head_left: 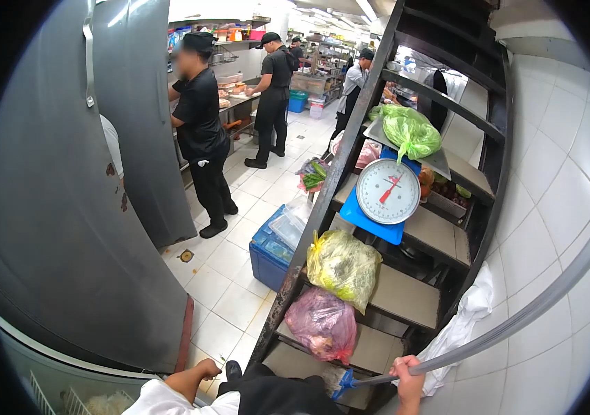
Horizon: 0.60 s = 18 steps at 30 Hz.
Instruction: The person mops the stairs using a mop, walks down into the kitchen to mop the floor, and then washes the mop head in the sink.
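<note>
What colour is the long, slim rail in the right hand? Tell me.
The long, slim rail in the right hand is grey, seen best in the head view.

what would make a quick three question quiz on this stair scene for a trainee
1. True or false: the green bag sits on top of the scale.
2. Which colour of bag lies lowest on the stairs?
3. What is the person's right grip closed around?
a) the green bag
b) the grey rail
c) the scale

Key: 1. true; 2. purple, the purple bag below the yellow bag; 3. b
</note>
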Tool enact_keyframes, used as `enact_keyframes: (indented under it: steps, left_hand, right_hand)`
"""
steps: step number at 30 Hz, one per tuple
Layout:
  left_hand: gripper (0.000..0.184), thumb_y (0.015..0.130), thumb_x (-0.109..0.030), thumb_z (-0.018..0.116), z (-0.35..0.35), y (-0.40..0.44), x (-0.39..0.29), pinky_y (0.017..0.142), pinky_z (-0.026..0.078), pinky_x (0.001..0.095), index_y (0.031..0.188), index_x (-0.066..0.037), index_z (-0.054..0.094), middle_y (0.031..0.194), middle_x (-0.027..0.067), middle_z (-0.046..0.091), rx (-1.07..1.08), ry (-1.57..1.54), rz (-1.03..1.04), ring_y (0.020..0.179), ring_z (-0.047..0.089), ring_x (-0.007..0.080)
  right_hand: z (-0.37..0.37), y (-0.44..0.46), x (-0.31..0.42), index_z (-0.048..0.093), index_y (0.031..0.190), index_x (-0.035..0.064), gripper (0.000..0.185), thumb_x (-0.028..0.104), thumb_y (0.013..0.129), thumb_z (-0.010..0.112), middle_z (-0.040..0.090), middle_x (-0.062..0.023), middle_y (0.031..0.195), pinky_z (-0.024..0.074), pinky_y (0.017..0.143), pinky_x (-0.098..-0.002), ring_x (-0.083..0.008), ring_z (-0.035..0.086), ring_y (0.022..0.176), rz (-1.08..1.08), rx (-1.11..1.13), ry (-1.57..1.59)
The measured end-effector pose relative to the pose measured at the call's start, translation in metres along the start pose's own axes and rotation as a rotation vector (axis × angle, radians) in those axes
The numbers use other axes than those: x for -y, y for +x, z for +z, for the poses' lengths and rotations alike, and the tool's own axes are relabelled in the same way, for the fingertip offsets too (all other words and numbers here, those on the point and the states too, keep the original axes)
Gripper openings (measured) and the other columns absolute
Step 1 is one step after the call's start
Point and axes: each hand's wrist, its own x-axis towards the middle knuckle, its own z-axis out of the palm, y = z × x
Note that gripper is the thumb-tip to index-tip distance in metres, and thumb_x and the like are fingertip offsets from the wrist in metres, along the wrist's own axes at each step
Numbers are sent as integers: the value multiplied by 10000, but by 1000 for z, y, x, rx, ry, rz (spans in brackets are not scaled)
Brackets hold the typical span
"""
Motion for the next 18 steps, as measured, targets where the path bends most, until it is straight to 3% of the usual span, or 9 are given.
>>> enact_keyframes:
  steps: [4, 5, 13, 18]
  left_hand:
    - [387, 817, -370, 705, 3, 17, 3, 481, 505, 338, 748, 11, 712, 624, 127, 641, -13, -118, 151, 499, 606, 216]
    - [369, 801, -355, 714, 5, 16, -3, 484, 503, 340, 787, 14, 714, 632, 132, 647, 3, -270, 106, 496, 605, 213]
    - [303, 802, -304, 699, -13, -2, -50, 534, 504, 348, 852, -6, 715, 718, 112, 681, 30, -258, 388, 554, 613, 204]
    - [310, 861, -296, 675, -20, 10, -31, 493, 486, 303, 905, 10, 691, 711, 89, 668, 112, -272, 179, 553, 605, 178]
  right_hand:
    - [19, -6, -45, 599, 795, 5, 184, 156, 881, 659, 622, -48, 672, 466, 630, -265, -113, 586, 634, 20, -27, -58]
    - [22, -7, -49, 602, 801, 2, 183, 156, 878, 664, 633, -54, 688, 466, 639, -263, -116, 592, 646, 18, -19, -46]
    - [41, -10, -59, 571, 783, 3, 162, 110, 892, 625, 600, -47, 692, 473, 662, -263, -124, 582, 660, 12, -69, -51]
    - [36, -22, -68, 596, 785, -14, 169, 124, 882, 609, 618, -50, 679, 465, 637, -259, -109, 571, 640, 5, -66, -13]
